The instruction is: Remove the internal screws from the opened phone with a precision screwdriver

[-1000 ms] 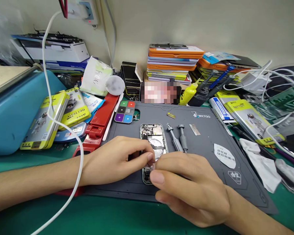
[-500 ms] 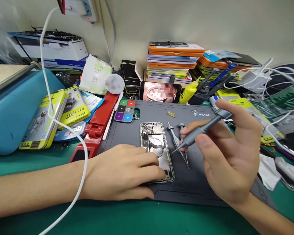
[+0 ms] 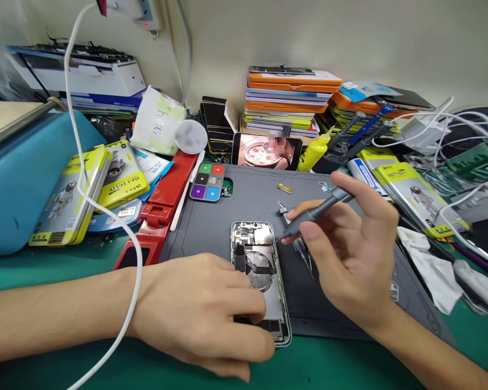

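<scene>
An opened smartphone (image 3: 274, 300) lies on the dark grey work mat (image 3: 341, 311), its inner parts bared and its lower end past the mat's front edge. My left hand (image 3: 211, 314) rests over the phone's lower left, fingers curled on it; the fingertips are partly hidden. In my right hand (image 3: 353, 254) is a slim grey screwdriver (image 3: 319, 210), pinched between thumb and fingers, with the forefinger on its top. Its tip points left, close to the phone's upper right edge. Partly behind that hand, more small screwdrivers (image 3: 301, 250) lie on the mat.
A magnetic coloured tray (image 3: 207, 182) and a small yellow piece (image 3: 285, 188) sit on the mat. A propped phone (image 3: 264, 151) plays video behind. Yellow battery boxes (image 3: 71, 200) and a red tool (image 3: 162, 200) stand left. A white cable (image 3: 135, 281) hangs across my left forearm.
The phone has slid toward me along with my left hand. My right hand has moved left, bringing the screwdriver tip close to the phone's upper right edge.
</scene>
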Demonstrator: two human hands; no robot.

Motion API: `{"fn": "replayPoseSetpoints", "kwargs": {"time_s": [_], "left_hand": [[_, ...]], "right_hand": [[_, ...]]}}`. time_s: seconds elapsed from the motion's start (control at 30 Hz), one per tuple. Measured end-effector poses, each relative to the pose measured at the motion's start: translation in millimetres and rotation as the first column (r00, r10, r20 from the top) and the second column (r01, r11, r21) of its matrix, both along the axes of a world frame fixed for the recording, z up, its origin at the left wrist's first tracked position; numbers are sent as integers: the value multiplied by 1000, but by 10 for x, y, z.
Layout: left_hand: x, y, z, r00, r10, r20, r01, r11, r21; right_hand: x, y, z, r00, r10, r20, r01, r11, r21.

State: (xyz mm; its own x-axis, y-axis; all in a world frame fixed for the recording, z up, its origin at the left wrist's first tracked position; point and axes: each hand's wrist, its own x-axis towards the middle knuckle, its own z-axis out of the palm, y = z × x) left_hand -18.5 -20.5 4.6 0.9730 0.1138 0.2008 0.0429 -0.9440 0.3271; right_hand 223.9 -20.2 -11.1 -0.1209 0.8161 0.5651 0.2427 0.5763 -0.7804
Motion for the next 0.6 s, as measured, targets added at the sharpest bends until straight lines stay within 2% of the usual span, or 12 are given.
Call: {"fn": "replayPoseSetpoints", "kwargs": {"time_s": [0.1, 0.2, 0.3, 0.37, 0.43, 0.6], "left_hand": [[7, -1, 11, 999, 20, 39, -19, 999, -32], [11, 23, -10, 971, 209, 114, -208, 978, -21], [23, 54, -44, 878, 473, 71, -468, 880, -79], [36, 71, -58, 826, 563, -7, -560, 822, -104], [48, 80, -63, 808, 587, -56, -589, 799, -117], [52, 74, -67, 804, 590, -75, -595, 795, -118]], "right_hand": [[-9, -4, -50, 993, 13, 120, -23, 997, 79], [-14, 4, -84, 981, 53, 185, -71, 993, 92], [-14, 18, -103, 973, 74, 220, -87, 995, 49], [-11, 27, -111, 970, 76, 233, -87, 996, 36], [-8, 33, -118, 969, 78, 233, -87, 996, 30], [-11, 34, -124, 970, 97, 224, -100, 995, 4]]}}
